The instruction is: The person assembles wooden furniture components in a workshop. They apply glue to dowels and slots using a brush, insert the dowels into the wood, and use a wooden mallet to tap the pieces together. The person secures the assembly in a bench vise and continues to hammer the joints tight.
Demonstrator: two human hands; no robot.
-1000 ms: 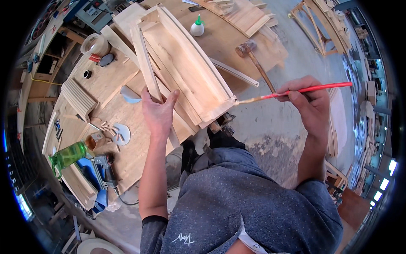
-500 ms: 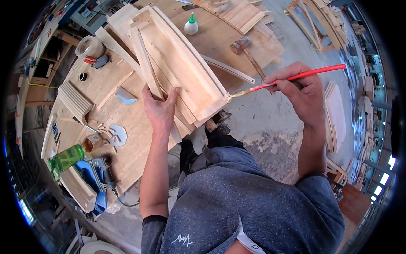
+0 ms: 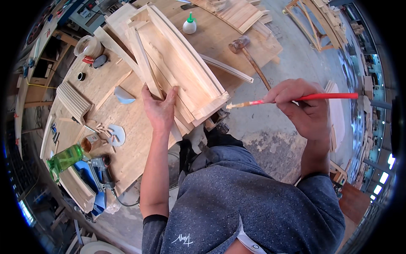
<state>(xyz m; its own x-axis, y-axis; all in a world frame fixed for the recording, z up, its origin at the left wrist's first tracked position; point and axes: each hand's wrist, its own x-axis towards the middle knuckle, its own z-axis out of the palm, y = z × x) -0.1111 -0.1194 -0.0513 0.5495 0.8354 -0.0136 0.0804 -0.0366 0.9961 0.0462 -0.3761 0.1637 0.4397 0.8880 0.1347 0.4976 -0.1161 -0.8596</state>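
Workbench [image 3: 135,135] partly hidden, left hand [image 3: 160,108] clamped on wooden frame [image 3: 175,63], right hand [image 3: 299,109] pinching brush [image 3: 334,96]

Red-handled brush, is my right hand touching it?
Touching: the head view shows your right hand closed around the red-handled brush, which emerges on both sides.

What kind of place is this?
It's probably a woodworking shop. There's a mallet on the wooden workbench, with short wooden dowels lying there too, and the person's left hand holds a boxy wooden piece.
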